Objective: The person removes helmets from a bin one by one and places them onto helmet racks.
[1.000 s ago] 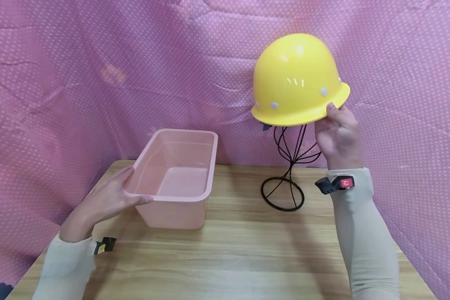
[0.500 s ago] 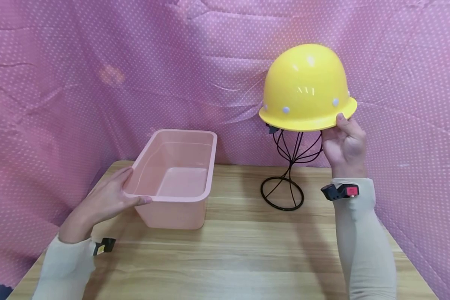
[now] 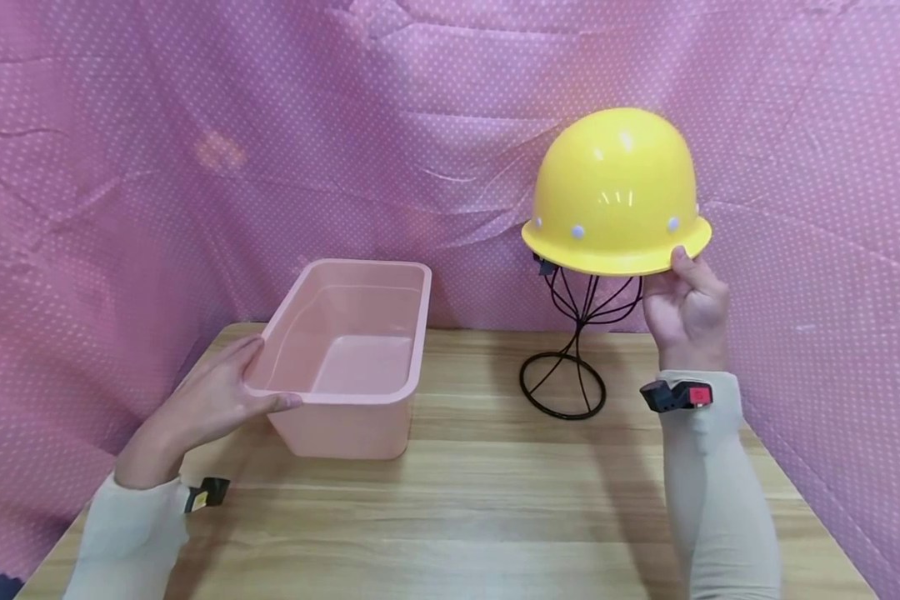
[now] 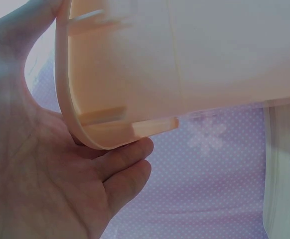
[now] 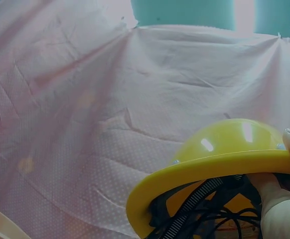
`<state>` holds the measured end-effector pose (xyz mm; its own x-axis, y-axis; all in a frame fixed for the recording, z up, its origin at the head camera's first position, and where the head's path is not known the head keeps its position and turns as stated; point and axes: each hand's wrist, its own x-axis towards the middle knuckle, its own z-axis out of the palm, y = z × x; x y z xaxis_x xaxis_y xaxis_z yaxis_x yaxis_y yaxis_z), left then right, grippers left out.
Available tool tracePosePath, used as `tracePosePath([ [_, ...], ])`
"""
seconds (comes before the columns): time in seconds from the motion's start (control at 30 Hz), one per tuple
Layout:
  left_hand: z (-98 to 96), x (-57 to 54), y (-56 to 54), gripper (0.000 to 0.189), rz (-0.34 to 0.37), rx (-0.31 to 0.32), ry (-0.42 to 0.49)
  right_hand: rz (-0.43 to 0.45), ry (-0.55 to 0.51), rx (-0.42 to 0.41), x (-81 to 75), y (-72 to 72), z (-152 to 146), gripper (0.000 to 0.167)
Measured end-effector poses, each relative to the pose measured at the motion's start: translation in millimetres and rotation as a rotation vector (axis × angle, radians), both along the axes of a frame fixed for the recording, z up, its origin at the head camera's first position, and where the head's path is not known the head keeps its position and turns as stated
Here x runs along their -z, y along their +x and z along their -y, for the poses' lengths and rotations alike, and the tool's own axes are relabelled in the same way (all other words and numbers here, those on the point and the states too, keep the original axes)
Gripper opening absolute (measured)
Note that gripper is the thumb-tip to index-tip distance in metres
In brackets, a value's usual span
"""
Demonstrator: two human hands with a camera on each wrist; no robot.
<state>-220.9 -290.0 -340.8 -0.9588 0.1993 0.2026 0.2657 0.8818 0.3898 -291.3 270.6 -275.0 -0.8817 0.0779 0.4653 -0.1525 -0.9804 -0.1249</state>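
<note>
The right grip [image 3: 688, 314] pinches the brim of the yellow helmet [image 3: 617, 187], which sits over the wire stand's [image 3: 581, 322] top; contact is hidden. The left grip [image 3: 208, 397] holds the pink bin [image 3: 345, 432], left of the stand. Seating appears nearly complete; release remains.

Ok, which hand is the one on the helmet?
The right hand: it pinches the yellow helmet by its brim, thumb on top, whereas the left hand grips the pink tub.

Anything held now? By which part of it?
Right grip: helmet, by the brim, near right side. Left grip: bin, by the rim, near left corner.
</note>
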Motion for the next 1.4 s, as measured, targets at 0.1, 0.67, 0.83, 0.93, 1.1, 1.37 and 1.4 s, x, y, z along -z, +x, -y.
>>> tracePosePath([
  [0.1, -0.3, 0.2, -0.4, 0.115, 0.006, -0.004, -0.005, 0.015, -0.019, 0.003, 5.2, 0.2, -0.2, 0.065],
  [0.67, 0.5, -0.2, -3.1, 0.114, 0.000, 0.012, 0.006, 0.046, -0.002, 0.002, 23.3, 6.5, 1.9, 0.062],
  [0.83, 0.6, 0.1, -4.3, 0.116, 0.006, 0.015, 0.007, 0.078, 0.019, 0.009, 29.8, 11.1, 1.5, 0.061],
  [0.93, 0.6, 0.1, -4.8, 0.117, 0.015, 0.013, 0.004, 0.091, 0.026, 0.005, 34.5, 13.1, 1.4, 0.060],
  [1.1, 0.5, 0.4, -5.1, 0.116, 0.012, 0.013, 0.007, 0.110, 0.031, 0.005, 42.3, 16.2, 1.7, 0.059],
  [1.37, 0.7, 0.5, -6.0, 0.112, -0.003, 0.021, 0.016, 0.121, 0.046, 0.003, 50.9, 19.9, -0.3, 0.064],
  [1.4, 0.8, 0.6, -6.3, 0.111, -0.005, 0.024, 0.020, 0.118, 0.055, 0.001, 52.0, 19.7, -0.5, 0.063],
])
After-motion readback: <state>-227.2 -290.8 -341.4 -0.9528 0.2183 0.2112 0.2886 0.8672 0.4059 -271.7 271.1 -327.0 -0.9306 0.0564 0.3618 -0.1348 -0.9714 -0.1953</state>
